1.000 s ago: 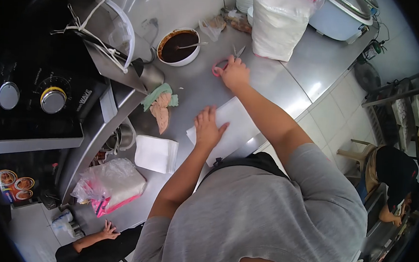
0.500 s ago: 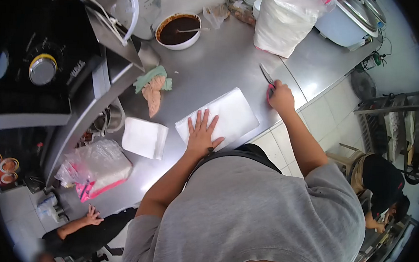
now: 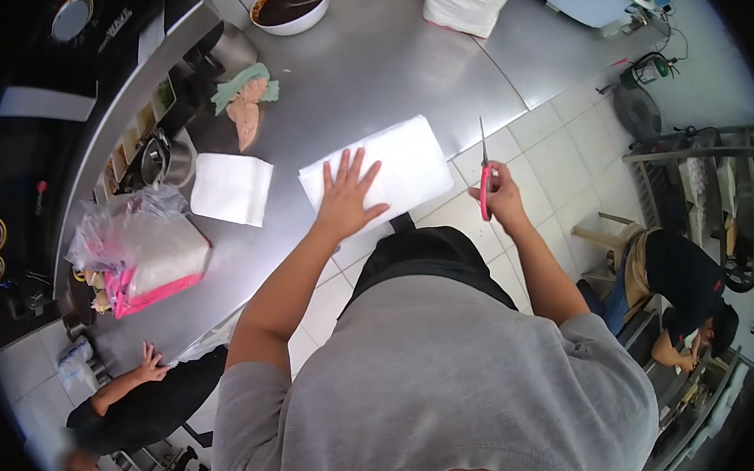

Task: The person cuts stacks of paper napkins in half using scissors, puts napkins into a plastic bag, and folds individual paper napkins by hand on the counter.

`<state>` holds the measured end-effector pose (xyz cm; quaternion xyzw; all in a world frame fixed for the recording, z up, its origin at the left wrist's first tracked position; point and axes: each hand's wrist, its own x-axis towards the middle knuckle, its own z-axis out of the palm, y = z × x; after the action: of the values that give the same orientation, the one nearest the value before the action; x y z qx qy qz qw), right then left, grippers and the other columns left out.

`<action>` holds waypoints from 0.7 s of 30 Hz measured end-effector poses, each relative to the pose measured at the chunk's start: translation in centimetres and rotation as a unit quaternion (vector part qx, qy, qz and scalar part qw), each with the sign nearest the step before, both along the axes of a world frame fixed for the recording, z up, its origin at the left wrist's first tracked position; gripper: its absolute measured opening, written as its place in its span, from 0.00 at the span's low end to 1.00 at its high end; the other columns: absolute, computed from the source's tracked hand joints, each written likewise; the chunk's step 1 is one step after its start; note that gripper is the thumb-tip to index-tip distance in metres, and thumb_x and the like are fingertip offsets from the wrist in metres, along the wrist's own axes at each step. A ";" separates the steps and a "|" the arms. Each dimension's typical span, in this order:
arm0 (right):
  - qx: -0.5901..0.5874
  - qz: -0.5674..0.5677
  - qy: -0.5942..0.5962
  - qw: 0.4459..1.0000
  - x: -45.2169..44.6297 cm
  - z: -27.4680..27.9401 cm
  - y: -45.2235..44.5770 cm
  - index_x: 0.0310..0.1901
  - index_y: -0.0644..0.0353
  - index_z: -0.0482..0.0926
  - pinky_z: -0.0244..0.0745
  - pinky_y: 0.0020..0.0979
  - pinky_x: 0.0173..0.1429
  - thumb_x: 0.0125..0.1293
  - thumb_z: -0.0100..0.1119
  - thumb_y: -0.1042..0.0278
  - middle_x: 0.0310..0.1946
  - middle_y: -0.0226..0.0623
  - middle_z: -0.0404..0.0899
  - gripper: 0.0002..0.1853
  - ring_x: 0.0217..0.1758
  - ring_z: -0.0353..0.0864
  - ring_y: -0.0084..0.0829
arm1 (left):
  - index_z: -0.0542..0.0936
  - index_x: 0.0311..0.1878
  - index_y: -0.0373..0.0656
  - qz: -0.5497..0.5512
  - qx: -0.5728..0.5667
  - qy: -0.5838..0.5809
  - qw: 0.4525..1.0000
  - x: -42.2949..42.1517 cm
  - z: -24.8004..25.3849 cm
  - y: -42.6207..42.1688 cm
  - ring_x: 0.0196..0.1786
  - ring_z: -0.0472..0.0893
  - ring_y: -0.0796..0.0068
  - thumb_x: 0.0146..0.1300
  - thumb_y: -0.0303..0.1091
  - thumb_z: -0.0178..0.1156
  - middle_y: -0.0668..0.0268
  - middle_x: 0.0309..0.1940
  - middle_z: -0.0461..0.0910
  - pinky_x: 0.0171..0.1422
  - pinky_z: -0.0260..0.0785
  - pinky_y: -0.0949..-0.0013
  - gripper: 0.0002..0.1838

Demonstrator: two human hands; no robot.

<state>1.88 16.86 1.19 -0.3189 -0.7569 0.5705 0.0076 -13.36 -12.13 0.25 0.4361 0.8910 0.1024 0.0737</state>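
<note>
A stack of white paper sheets (image 3: 412, 160) lies at the edge of the steel counter. Pressed flat on it is my left hand (image 3: 343, 201), fingers spread. My right hand (image 3: 504, 197) grips a pair of scissors (image 3: 485, 183) by its red handles, out past the counter edge, to the right of the stack. The blades point up and away from me and look closed. Left of the stack sits a smaller white square pile of paper (image 3: 231, 189), apart from my hands.
A bowl of dark sauce (image 3: 289, 6) with a spoon stands at the back of the steel counter (image 3: 361, 70). Crumpled cloths (image 3: 247, 107) and a plastic-wrapped white pack (image 3: 160, 257) lie on the left. One person (image 3: 151, 403) is at lower left, another (image 3: 680, 289) at right.
My right hand has drawn the scissors back off the counter, and the blades have turned more upright. My left hand stays on the paper stack. The view has shifted, with my body farther from the counter.
</note>
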 end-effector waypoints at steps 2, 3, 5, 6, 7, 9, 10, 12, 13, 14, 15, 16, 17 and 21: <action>-0.056 -0.030 -0.051 0.997 1.9 1.2 -2.1 0.55 0.58 0.69 0.69 0.24 0.33 0.56 0.72 0.56 0.32 0.31 0.74 0.30 0.30 0.72 0.20 | 0.59 0.73 0.47 0.036 0.014 -0.002 0.999 1.0 0.4 0.1 0.79 0.38 0.51 0.60 0.62 0.56 0.53 0.76 0.43 0.75 0.27 0.37 0.44; -0.116 -0.018 -0.052 0.992 3.3 0.9 -2.7 0.55 0.58 0.69 0.69 0.24 0.36 0.57 0.71 0.55 0.34 0.32 0.75 0.30 0.32 0.73 0.21 | 0.64 0.69 0.43 0.057 0.107 0.075 0.990 2.3 2.3 0.4 0.74 0.54 0.48 0.61 0.56 0.60 0.52 0.71 0.58 0.74 0.42 0.38 0.39; -0.151 0.033 -0.051 0.987 4.8 0.8 -3.2 0.56 0.59 0.69 0.70 0.25 0.42 0.59 0.69 0.53 0.37 0.33 0.76 0.29 0.38 0.73 0.23 | 0.67 0.65 0.42 0.134 0.245 -0.122 0.952 6.9 1.8 0.1 0.65 0.65 0.50 0.61 0.50 0.62 0.54 0.63 0.67 0.69 0.53 0.44 0.33; -0.129 0.071 -0.054 0.988 6.1 1.0 -3.8 0.57 0.59 0.69 0.70 0.26 0.45 0.61 0.68 0.53 0.39 0.34 0.76 0.29 0.41 0.73 0.23 | 0.68 0.63 0.42 0.167 0.311 -0.211 0.911 8.8 1.5 0.1 0.61 0.70 0.51 0.61 0.48 0.63 0.56 0.59 0.72 0.67 0.59 0.46 0.31; -0.164 0.088 -0.057 0.981 7.3 0.3 -4.0 0.58 0.58 0.68 0.70 0.27 0.52 0.62 0.66 0.53 0.43 0.36 0.76 0.28 0.47 0.74 0.26 | 0.69 0.60 0.42 0.244 0.314 -0.412 0.820 10.6 -0.5 0.1 0.56 0.73 0.55 0.61 0.45 0.64 0.59 0.54 0.74 0.63 0.63 0.50 0.28; -0.177 0.141 -0.073 0.971 8.9 -1.2 -4.2 0.58 0.59 0.69 0.67 0.31 0.61 0.63 0.64 0.52 0.50 0.40 0.76 0.28 0.55 0.74 0.31 | 0.70 0.58 0.40 0.418 0.314 -0.663 0.536 12.8 -0.5 1.2 0.52 0.75 0.63 0.62 0.43 0.65 0.61 0.51 0.76 0.58 0.68 0.60 0.26; -0.183 0.174 -0.103 0.962 9.4 -0.7 -4.4 0.58 0.59 0.70 0.67 0.33 0.63 0.63 0.63 0.50 0.51 0.42 0.76 0.28 0.57 0.74 0.33 | 0.71 0.57 0.41 0.424 0.376 -0.675 0.473 12.8 -1.2 1.3 0.52 0.76 0.63 0.62 0.44 0.65 0.61 0.50 0.76 0.57 0.70 0.60 0.25; -0.152 0.249 -0.120 0.949 10.0 -2.0 -4.2 0.58 0.60 0.70 0.67 0.34 0.63 0.64 0.61 0.46 0.51 0.44 0.76 0.29 0.58 0.74 0.36 | 0.72 0.54 0.42 0.426 0.492 -0.683 0.331 11.4 -3.7 1.8 0.51 0.77 0.61 0.63 0.45 0.63 0.61 0.48 0.76 0.55 0.72 0.60 0.23; -0.133 0.288 -0.132 0.939 10.0 -2.3 -4.0 0.58 0.60 0.70 0.67 0.34 0.62 0.64 0.60 0.45 0.51 0.46 0.77 0.30 0.58 0.74 0.37 | 0.72 0.53 0.41 0.434 0.512 -0.675 0.305 10.3 -4.2 2.1 0.54 0.76 0.60 0.64 0.42 0.63 0.58 0.48 0.76 0.56 0.74 0.61 0.20; -0.117 0.323 -0.131 0.930 9.9 -2.7 -3.9 0.58 0.59 0.71 0.67 0.36 0.63 0.64 0.57 0.42 0.51 0.50 0.77 0.31 0.59 0.74 0.40 | 0.72 0.53 0.41 0.449 0.521 -0.666 0.290 9.8 -4.7 2.7 0.55 0.76 0.60 0.64 0.40 0.63 0.57 0.48 0.75 0.57 0.74 0.60 0.19; -0.091 0.341 -0.113 0.929 9.7 -3.1 -3.8 0.58 0.59 0.71 0.69 0.35 0.60 0.65 0.57 0.43 0.49 0.48 0.78 0.30 0.55 0.76 0.38 | 0.72 0.52 0.41 0.465 0.529 -0.655 0.274 9.3 -4.9 3.3 0.55 0.75 0.60 0.64 0.38 0.63 0.57 0.48 0.75 0.59 0.73 0.60 0.18; -0.067 0.359 -0.093 0.926 9.3 -3.3 -3.9 0.57 0.59 0.71 0.71 0.35 0.57 0.65 0.57 0.44 0.47 0.46 0.78 0.29 0.51 0.78 0.37 | 0.72 0.52 0.41 0.481 0.537 -0.643 0.260 9.1 -4.9 3.9 0.56 0.75 0.60 0.65 0.37 0.62 0.57 0.47 0.75 0.60 0.73 0.59 0.17; -0.096 0.359 -0.108 0.922 8.8 -3.5 -3.8 0.57 0.59 0.71 0.73 0.33 0.52 0.65 0.57 0.45 0.43 0.43 0.78 0.28 0.47 0.78 0.35 | 0.72 0.52 0.39 0.490 0.553 -0.632 0.233 9.1 -4.9 4.5 0.54 0.76 0.60 0.64 0.32 0.62 0.56 0.46 0.75 0.63 0.72 0.58 0.16; -0.219 0.351 -0.109 0.904 5.8 -1.3 -4.6 0.56 0.59 0.69 0.73 0.28 0.35 0.67 0.56 0.48 0.32 0.35 0.75 0.25 0.31 0.75 0.26 | 0.75 0.48 0.41 0.513 0.564 -0.600 0.241 10.2 -4.5 6.4 0.44 0.78 0.70 0.63 0.31 0.64 0.63 0.39 0.78 0.52 0.74 0.68 0.13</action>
<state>7.69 12.23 -0.16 -0.0866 -0.6722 0.6491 -0.3454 -3.14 -5.74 -4.25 -0.3718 0.3364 0.8272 0.2538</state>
